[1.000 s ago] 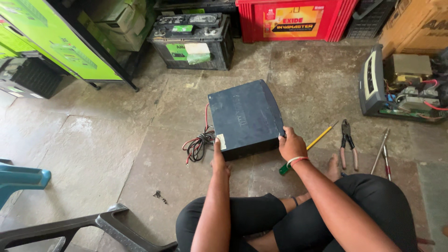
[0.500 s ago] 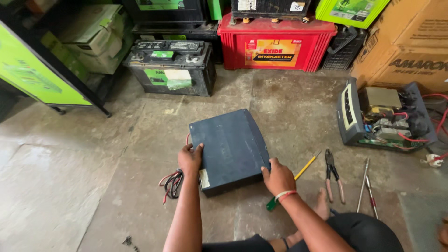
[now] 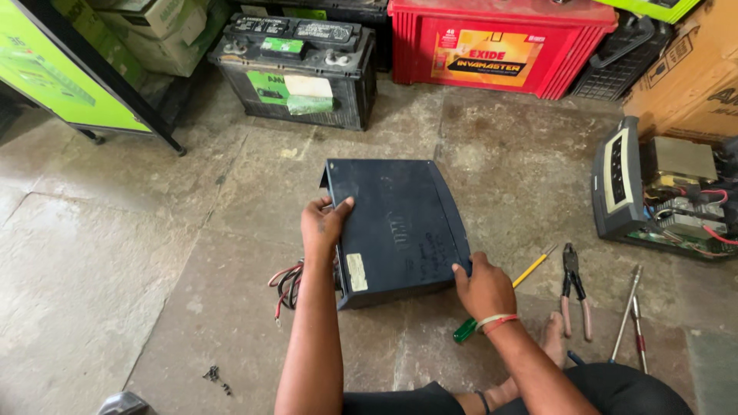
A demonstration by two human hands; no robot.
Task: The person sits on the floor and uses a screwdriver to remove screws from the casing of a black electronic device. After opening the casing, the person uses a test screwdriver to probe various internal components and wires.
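Note:
A dark blue-black box-shaped appliance casing [image 3: 400,223] lies on the stone floor in front of me. My left hand [image 3: 323,225] grips its left edge, thumb on top. At the near right corner my right hand [image 3: 483,288] holds the casing; a band circles that wrist. Red and black wires [image 3: 288,283] trail out from under the casing's left side. A screwdriver with a green handle and yellow shaft [image 3: 503,296] lies partly under my right wrist.
Pliers [image 3: 573,288] and two thin metal tools [image 3: 629,311] lie to the right. An opened appliance with exposed wiring [image 3: 661,192] sits further right. A black battery [image 3: 296,65] and a red battery [image 3: 496,46] stand at the back. Small screws [image 3: 215,376] lie near left.
The view has tipped and closed in on the casing. My left hand slid up along the casing's left edge; my right hand stays at the near right corner.

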